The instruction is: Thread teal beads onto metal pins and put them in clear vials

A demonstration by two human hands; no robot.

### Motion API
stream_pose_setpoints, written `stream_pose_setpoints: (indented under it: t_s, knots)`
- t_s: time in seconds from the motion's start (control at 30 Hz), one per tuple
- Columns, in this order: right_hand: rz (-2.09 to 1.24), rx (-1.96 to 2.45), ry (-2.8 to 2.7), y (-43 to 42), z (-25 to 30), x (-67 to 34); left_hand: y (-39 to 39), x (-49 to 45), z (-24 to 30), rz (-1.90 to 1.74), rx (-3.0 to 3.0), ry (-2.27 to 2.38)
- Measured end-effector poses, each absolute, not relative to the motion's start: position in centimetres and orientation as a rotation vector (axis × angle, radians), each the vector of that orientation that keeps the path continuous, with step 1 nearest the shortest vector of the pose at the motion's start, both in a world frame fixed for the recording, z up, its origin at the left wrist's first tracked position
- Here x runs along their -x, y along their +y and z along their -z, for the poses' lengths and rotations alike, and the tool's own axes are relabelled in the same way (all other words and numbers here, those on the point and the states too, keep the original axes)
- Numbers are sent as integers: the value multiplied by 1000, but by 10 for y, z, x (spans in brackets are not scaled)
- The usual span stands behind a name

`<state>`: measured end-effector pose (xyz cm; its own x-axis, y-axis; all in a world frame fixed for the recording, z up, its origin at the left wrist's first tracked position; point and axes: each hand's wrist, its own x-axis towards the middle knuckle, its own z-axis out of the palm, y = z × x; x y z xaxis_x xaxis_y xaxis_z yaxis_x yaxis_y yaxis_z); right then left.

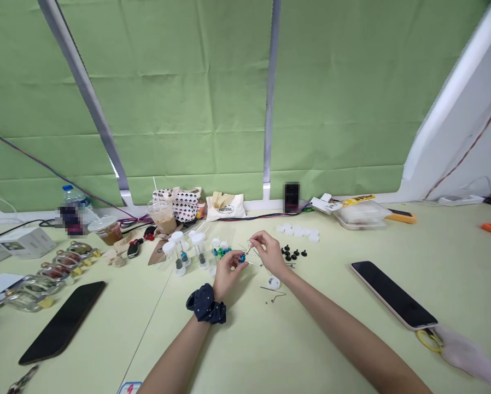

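My left hand (229,266), with a dark dotted scrunchie (206,304) on its wrist, pinches a small shiny blue ball-like piece (242,258). Close beside it, my right hand (269,253) is closed at the fingertips on a thin metal piece (249,243) that meets the blue piece; its exact kind is too small to tell. Below the hands lie a small white round part (274,282) and a bent metal rod (276,299). Several small green and blue pieces (221,251) sit just behind my left hand. Clear tubes with white caps (199,250) stand to its left.
Black knob-like parts (293,253) and white discs (298,231) lie right of my hands. Phones lie at left (65,320) and right (393,293). Drink cups (163,218), glass bottles (52,272), a plastic box (360,214) and cables line the table's sides and back.
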<state>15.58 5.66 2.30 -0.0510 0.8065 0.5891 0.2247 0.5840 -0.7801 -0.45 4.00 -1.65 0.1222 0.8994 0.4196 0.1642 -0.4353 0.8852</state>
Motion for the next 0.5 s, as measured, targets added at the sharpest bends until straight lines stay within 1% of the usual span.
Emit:
stream_pose_setpoints:
  t_s: [0.33,0.5]
  knots:
    - [-494,914,-1685,56,-21,-155,38,3,15,-1329,-1700,970]
    - [-391,899,-1757,52,-22,-156,39,3,17,-1299,-1657,948]
